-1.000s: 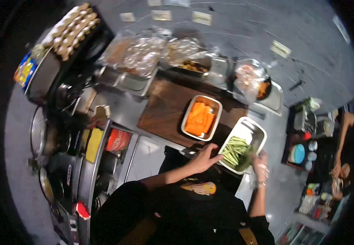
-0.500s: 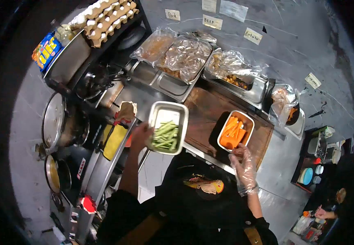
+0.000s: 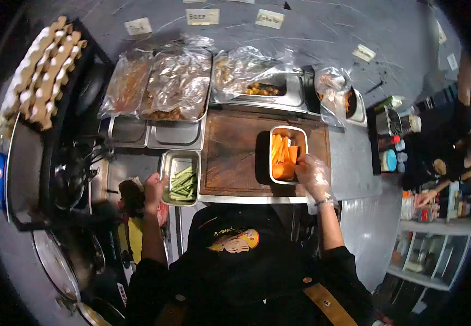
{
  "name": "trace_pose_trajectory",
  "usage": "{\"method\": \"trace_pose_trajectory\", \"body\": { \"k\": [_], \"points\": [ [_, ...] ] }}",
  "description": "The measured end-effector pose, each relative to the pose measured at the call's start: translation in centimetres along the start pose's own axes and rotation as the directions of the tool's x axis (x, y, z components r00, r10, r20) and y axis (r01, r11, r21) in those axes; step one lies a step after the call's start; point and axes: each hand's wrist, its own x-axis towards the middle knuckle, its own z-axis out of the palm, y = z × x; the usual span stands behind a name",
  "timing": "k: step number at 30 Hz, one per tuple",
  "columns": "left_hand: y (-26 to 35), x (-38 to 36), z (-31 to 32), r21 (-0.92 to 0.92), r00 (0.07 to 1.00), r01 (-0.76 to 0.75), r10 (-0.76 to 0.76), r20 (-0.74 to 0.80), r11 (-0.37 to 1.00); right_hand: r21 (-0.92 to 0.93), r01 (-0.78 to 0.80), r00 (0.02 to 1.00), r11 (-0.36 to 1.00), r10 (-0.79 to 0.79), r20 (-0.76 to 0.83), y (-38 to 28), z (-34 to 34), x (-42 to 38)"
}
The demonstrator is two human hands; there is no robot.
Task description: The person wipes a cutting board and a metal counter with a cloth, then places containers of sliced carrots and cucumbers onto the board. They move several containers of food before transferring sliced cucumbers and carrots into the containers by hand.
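My bare left hand (image 3: 155, 191) grips the left rim of a metal pan (image 3: 163, 165) of green cucumber sticks (image 3: 182, 183). That pan is at the left edge of the brown cutting board (image 3: 230, 163). My right hand (image 3: 314, 178), in a clear plastic glove, closes on the lower right rim of a smaller metal pan (image 3: 289, 129) over the board. Orange carrot sticks and larger carrot pieces (image 3: 284, 165) lie in it. The right fingertips are partly hidden against the rim and carrots.
Behind the board stand metal pans of food under plastic film (image 3: 178, 81). Egg trays (image 3: 48, 76) and a deep steel container (image 3: 26, 168) are at the left, near a lidded pot (image 3: 56, 261). A co-worker's hand (image 3: 424, 199) shows at far right, past jars (image 3: 390, 160).
My view has turned and levelled. My left hand has brought the cucumber pan lower, beside the board's left edge. My right hand has moved up along the carrot pan's right side.
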Motion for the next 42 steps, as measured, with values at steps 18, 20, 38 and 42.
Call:
{"method": "trace_pose_trajectory", "body": {
  "k": [18,20,38,42],
  "points": [
    [14.4,-6.6,5.5,-0.103,0.824,-0.567,0.565,-0.048,0.817,0.126,0.119,0.977,0.985,-0.139,0.160,2.5,-2.1,2.3],
    [17.0,-7.4,8.4,-0.126,0.839,-0.518,0.531,0.114,0.846,0.329,-0.070,0.991,0.942,0.102,-0.083,3.7,-2.6,-0.3],
    [24.5,-7.6,18.7,-0.111,0.832,-0.460,0.471,0.293,0.881,0.146,0.138,0.969,0.980,-0.103,-0.226,3.9,-3.1,-1.1],
    [22.7,-8.4,19.8,-0.148,0.886,-0.353,0.381,0.264,0.924,-0.059,0.393,0.913,0.917,-0.382,0.143,3.3,2.7,5.2]
  ]
}}
